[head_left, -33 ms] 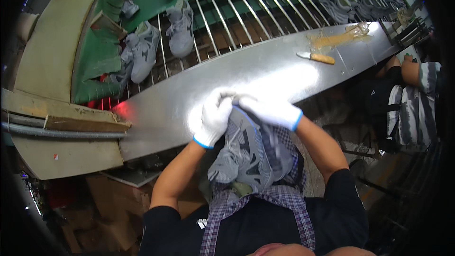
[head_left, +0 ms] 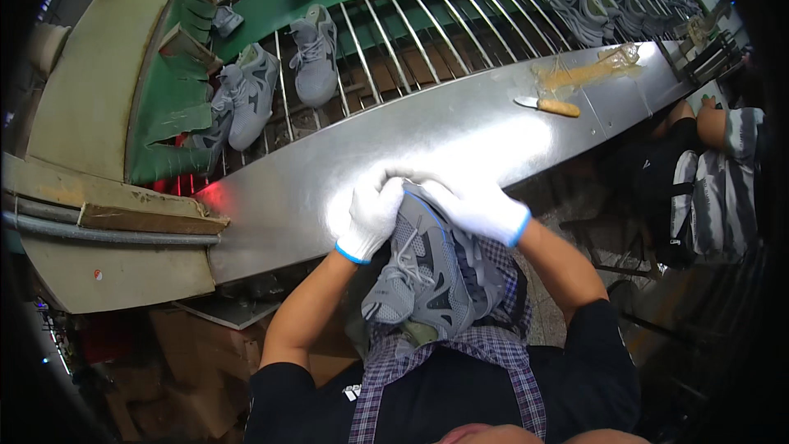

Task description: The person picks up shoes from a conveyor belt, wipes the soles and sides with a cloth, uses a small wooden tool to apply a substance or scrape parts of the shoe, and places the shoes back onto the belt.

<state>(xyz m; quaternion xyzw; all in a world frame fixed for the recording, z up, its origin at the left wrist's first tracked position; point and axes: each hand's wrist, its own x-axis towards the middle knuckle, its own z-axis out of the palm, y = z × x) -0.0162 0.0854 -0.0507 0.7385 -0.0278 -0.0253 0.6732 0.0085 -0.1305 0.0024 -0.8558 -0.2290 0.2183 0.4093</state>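
A grey mesh sneaker [head_left: 431,271] rests against my plaid apron [head_left: 505,353], toe pointing away from me and laces on its left side. My left hand [head_left: 371,218], in a white glove with a blue cuff, is closed on the left of the toe end. My right hand [head_left: 481,207], gloved the same way, is closed over the toe from the right. The fingertips meet at the front and hide the very tip. A ridged grey part [head_left: 485,275] shows on the right side; whether it is this shoe's sole or a second shoe, I cannot tell.
A shiny metal bench [head_left: 279,218] lies in front, with a wooden-handled knife [head_left: 555,106] and yellowed tape [head_left: 588,71] on it. Beyond are metal rollers [head_left: 399,53] bearing grey sneakers [head_left: 315,57]. A beige machine housing [head_left: 94,74] stands left. Another person's arm [head_left: 712,127] shows right.
My right hand has shifted slightly on the toe of the sneaker. The sneaker stays in both hands. A gloved hand now shows over a shoe at the far top edge.
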